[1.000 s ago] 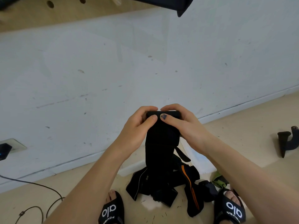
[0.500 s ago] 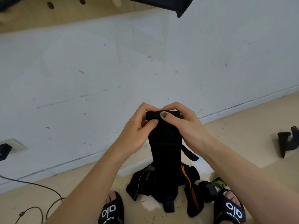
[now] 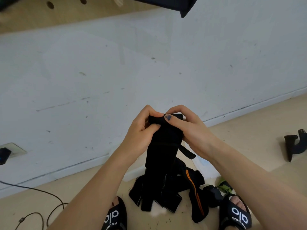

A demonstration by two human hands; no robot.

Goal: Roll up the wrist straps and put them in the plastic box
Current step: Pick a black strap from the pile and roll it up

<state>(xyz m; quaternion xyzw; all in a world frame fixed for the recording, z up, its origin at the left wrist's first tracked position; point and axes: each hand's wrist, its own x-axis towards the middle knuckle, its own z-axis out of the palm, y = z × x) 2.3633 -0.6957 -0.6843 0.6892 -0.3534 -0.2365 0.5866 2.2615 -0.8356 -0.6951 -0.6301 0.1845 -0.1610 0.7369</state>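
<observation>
From the head camera, looking down: both hands are up in front of the wall, working the top of a black wrist strap. The left hand has its fingers curled around the rolled top edge, thumb tucked under it. The right hand pinches the same roll from the other side, thumb laid flat across the front. The free length hangs straight down between the forearms, with a thin loop dangling off its right edge.

This looks soft and light: it drapes limp, so the roll will likely slacken unless both thumbs keep it squeezed. Best hold, I'd say, is right at the roll's two ends, where the hands are now.

On the floor between the two sandals, a pile of more straps waits, one with an orange stripe. A pale, see-through shape lies behind the pile; whether that is the plastic box, I cannot tell. A cable trails at the left.
</observation>
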